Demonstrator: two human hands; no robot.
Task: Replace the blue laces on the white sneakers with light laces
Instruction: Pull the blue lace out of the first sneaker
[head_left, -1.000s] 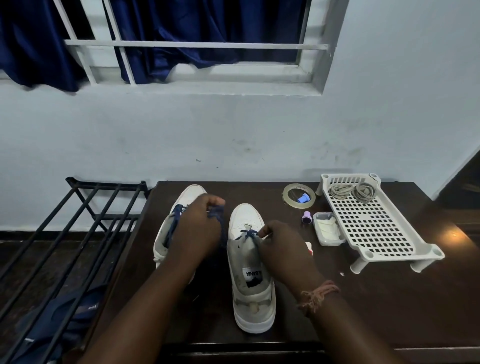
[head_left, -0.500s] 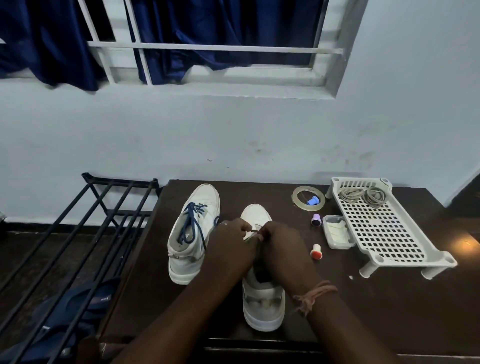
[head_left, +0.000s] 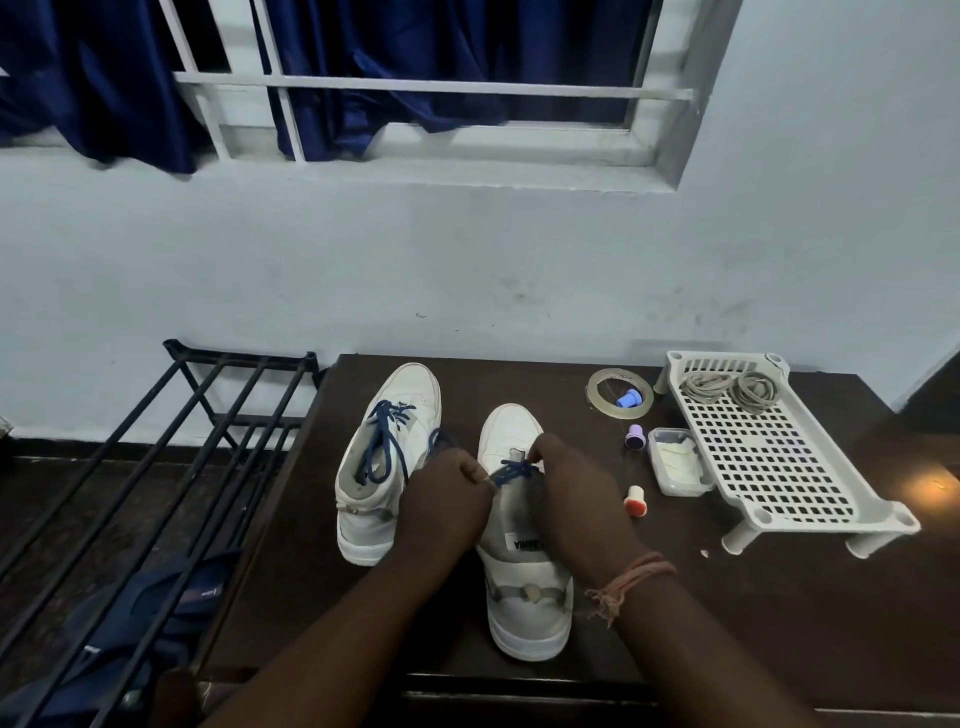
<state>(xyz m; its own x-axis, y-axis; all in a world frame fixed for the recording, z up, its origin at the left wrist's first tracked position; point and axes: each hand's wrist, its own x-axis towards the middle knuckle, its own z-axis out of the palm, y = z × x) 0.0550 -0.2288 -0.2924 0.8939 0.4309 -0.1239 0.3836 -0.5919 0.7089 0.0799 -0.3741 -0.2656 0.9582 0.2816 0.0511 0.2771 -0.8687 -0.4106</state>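
Two hands on the near sneaker (head_left: 524, 587), unthreading its blue lace (head_left: 511, 472).
Far-left sneaker (head_left: 387, 467) keeps its lacing; left hand (head_left: 447, 506) pinches a strand, right hand (head_left: 576, 493) curls fingers onto the crossing. Best to slacken each eyelet in turn, no yanking. Light laces (head_left: 730, 387) wait coiled in the white tray (head_left: 779, 467), far right.

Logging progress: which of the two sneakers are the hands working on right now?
The right sneaker, nearer the camera: both the left hand and right hand pinch its blue lace. The left sneaker sits untouched, blue laces loose.
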